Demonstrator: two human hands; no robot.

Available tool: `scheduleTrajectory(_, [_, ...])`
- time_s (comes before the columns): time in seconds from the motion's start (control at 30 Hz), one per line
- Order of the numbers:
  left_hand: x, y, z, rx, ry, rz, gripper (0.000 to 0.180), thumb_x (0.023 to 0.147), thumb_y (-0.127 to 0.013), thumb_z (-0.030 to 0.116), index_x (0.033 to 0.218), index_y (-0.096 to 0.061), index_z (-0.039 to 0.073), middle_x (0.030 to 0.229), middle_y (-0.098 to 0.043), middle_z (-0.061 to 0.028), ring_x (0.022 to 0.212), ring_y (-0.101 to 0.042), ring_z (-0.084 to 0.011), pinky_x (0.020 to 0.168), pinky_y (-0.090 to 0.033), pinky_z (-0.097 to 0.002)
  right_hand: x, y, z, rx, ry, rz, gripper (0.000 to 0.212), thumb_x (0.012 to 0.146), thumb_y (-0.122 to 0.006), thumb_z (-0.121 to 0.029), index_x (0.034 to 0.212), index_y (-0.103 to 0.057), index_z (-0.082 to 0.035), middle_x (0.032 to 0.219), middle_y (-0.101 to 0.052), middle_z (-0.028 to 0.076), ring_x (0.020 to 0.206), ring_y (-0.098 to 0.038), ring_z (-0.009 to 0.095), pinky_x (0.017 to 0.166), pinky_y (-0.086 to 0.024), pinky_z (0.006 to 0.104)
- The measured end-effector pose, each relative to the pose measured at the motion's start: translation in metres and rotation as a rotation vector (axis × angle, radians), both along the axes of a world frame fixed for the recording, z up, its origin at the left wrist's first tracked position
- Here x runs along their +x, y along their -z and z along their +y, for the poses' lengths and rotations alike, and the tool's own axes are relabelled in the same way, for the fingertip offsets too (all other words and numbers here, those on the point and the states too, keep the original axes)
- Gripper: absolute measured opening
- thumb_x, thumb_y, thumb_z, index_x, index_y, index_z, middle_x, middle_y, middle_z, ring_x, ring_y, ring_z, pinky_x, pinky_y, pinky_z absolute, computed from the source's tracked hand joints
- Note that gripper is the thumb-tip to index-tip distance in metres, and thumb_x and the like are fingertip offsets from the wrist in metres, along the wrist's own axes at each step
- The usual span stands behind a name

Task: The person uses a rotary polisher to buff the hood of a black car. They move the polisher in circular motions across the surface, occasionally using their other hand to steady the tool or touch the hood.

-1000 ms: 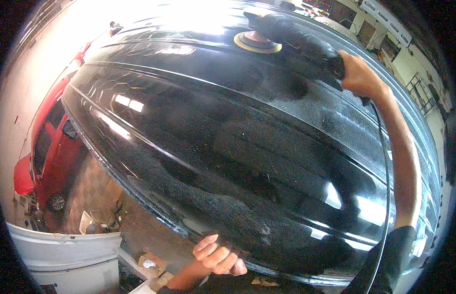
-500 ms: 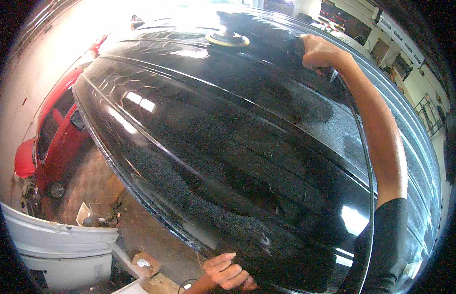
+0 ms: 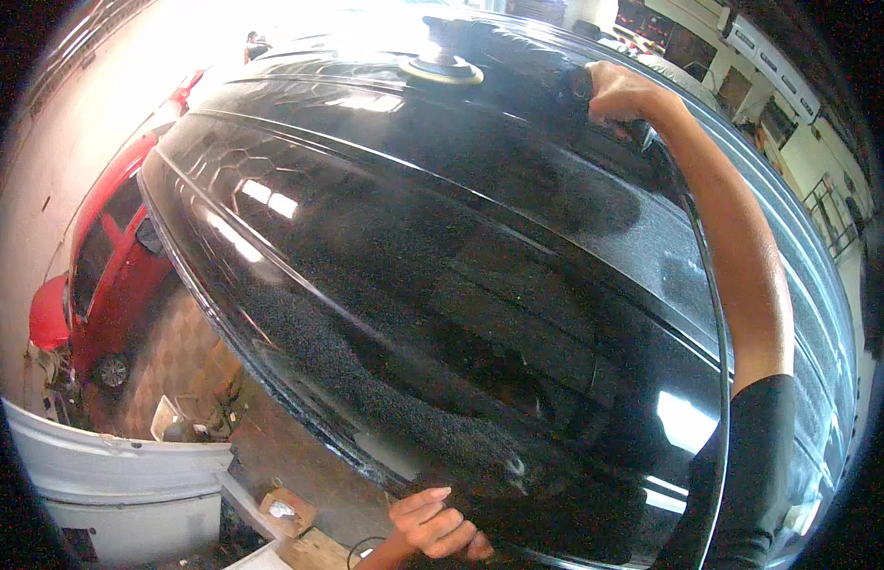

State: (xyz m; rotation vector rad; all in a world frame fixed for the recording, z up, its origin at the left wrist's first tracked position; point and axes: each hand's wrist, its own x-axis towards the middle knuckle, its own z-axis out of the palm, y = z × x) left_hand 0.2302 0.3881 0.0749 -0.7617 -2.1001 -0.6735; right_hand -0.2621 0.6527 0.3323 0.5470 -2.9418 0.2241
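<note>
Left fingers [image 3: 444,528] at panel edge [image 3: 318,435]

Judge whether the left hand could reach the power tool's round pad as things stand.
Probably not from there: the left hand is by the black panel's near edge, with much of its wide surface before the pad.

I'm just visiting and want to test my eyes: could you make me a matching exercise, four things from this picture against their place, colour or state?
Things:
1. Right hand
2. Left hand
3. Car
4. Round disc of the handheld sander or polisher

Places, colours or states:
A. Red, at the left of the picture
B. Yellowish at its rim, near the top of the picture
C. Fingers curled, at the near edge of the black vehicle roof
D. Gripping the rear of the power tool

Right pairs: 1-D; 2-C; 3-A; 4-B
</note>
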Motion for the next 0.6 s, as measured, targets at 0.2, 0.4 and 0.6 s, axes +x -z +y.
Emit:
scheduleTrajectory(0.2, [-0.015,-0.022,0.007,0.065,-0.008,0.056,0.031,0.072,-0.059,0.037,0.052,-0.042,0.022,0.049,-0.032,0.0049,0.041,-0.038,-0.0134,0.077,-0.055,-0.0340,0.049,-0.007,0.020,-0.050,0.044,-0.048,0.041,0.058,-0.060,0.003,0.099,-0.059,0.008,0.072,-0.065,0.018,0.051,-0.065,0.024,0.041,-0.050,0.0368])
scheduleTrajectory(0.4, [-0.017,-0.024,0.007,0.075,-0.004,0.061,0.029,0.075,-0.057,0.033,0.052,-0.043,0.021,0.049,-0.032,0.0049,0.040,-0.034,-0.0130,0.083,-0.056,-0.0343,0.065,-0.010,0.029,0.018,0.077,-0.037,0.038,0.061,-0.059,0.002,0.098,-0.059,0.007,0.079,-0.066,0.020,0.062,-0.068,0.028,0.044,-0.052,0.0380])
scheduleTrajectory(0.6, [-0.004,0.004,-0.010,0.083,-0.168,0.138,0.027,0.083,-0.056,0.039,0.063,-0.050,0.021,0.066,-0.048,0.0047,0.063,-0.048,-0.0141,0.099,-0.046,-0.0524,0.068,-0.006,0.015,-0.054,0.029,-0.006,0.036,0.062,-0.058,0.003,0.098,-0.059,0.009,0.081,-0.066,0.023,0.065,-0.069,0.030,0.045,-0.053,0.0404])
